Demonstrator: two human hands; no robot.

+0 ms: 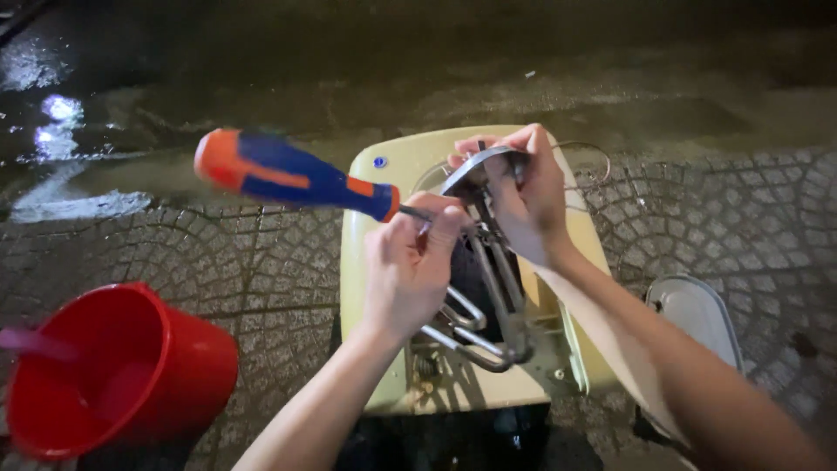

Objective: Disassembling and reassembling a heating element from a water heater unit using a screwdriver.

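Note:
My left hand (408, 262) pinches the metal shaft of a screwdriver with a blue and orange handle (288, 174); the handle sticks out to the upper left. My right hand (523, 196) grips the top of a metal wire assembly (488, 305) with bent rods and a flat curved plate (475, 166). The screwdriver tip meets the assembly between my hands and is hidden by my fingers. All of it sits over a pale yellow plastic stool (384, 174).
A red bucket (105, 375) stands at the lower left on patterned paving stones. A grey rounded lid-like object (697, 314) lies to the right of the stool. Wet dark pavement (436, 61) stretches beyond.

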